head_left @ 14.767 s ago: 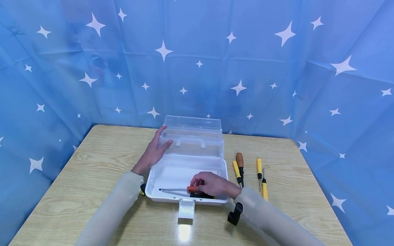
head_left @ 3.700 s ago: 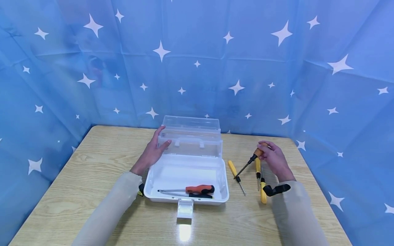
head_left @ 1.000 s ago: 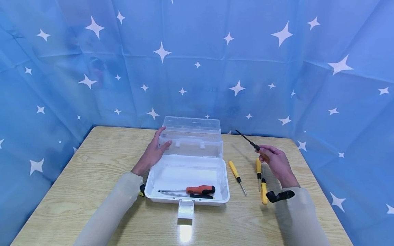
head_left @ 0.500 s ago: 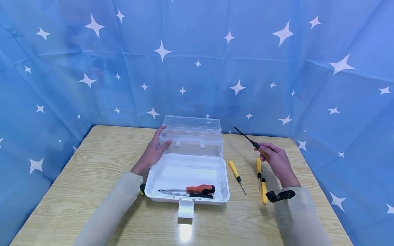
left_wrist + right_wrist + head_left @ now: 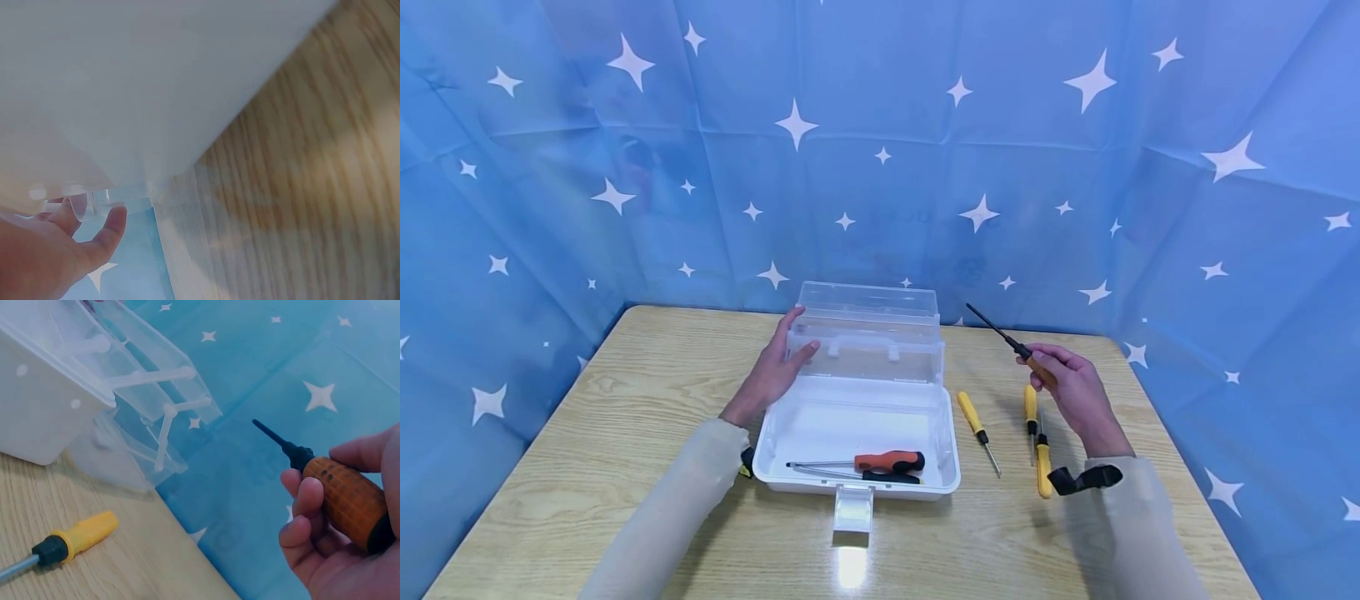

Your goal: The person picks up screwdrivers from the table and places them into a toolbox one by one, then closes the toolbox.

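In the head view my right hand (image 5: 1075,393) holds a screwdriver (image 5: 1040,367) by its orange-brown handle, raised over the table's right side. Its dark shaft slants up and to the left. The right wrist view shows thumb and fingers curled round the ribbed handle (image 5: 347,501). My left hand (image 5: 772,375) grips the left edge of the clear raised lid (image 5: 868,329) of a white toolbox (image 5: 850,425); the left wrist view shows its thumb at the clear plastic. Inside the box, along the front wall, lie a red-and-black screwdriver (image 5: 889,462) and a black-handled screwdriver (image 5: 891,478).
Right of the toolbox, a yellow-handled screwdriver (image 5: 972,415) lies alone on the wooden table (image 5: 647,392). Two more yellow screwdrivers, one farther back (image 5: 1031,408) and one nearer (image 5: 1043,473), lie beneath my right forearm's left side. A blue star-patterned curtain (image 5: 880,100) hangs behind.
Earlier my right hand was in the toolbox at the red screwdriver; later it picked up the brown-handled screwdriver and turned its shaft from pointing down to pointing up. The left hand has stayed put.
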{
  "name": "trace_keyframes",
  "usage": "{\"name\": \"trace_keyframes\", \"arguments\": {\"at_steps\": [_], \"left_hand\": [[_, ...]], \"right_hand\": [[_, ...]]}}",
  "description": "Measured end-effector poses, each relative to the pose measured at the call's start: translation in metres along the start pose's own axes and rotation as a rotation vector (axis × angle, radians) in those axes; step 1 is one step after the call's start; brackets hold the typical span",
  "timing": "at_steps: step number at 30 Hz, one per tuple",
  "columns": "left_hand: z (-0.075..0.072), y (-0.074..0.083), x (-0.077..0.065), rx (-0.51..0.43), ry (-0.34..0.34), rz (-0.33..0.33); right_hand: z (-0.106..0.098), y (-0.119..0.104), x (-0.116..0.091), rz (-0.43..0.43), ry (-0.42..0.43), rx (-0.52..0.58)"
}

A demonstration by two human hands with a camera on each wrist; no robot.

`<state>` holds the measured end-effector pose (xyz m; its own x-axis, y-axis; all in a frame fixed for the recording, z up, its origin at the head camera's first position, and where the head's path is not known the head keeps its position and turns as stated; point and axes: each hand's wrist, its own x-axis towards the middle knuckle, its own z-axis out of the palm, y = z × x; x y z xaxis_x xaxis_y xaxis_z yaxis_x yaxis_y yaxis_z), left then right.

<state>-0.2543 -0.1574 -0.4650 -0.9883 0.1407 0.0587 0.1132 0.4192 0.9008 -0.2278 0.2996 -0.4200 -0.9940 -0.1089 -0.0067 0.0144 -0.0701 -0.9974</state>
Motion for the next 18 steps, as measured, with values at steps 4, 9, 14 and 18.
{"name": "trace_keyframes", "arguments": {"at_steps": [4, 9, 14, 18], "left_hand": [[0.000, 0.001, 0.000, 0.002, 0.000, 0.001], [-0.001, 0.002, -0.001, -0.003, -0.003, 0.000], [0.000, 0.000, -0.001, -0.001, -0.003, -0.003], [0.000, 0.000, -0.001, 0.012, 0.003, -0.002]], "right_hand": [[0.002, -0.003, -0.002, -0.019, -0.024, 0.018], [0.005, -0.007, -0.004, -0.036, -0.051, 0.034], [0.008, -0.009, -0.005, -0.048, -0.068, 0.036], [0.011, -0.012, -0.006, -0.063, -0.079, 0.023]]}}
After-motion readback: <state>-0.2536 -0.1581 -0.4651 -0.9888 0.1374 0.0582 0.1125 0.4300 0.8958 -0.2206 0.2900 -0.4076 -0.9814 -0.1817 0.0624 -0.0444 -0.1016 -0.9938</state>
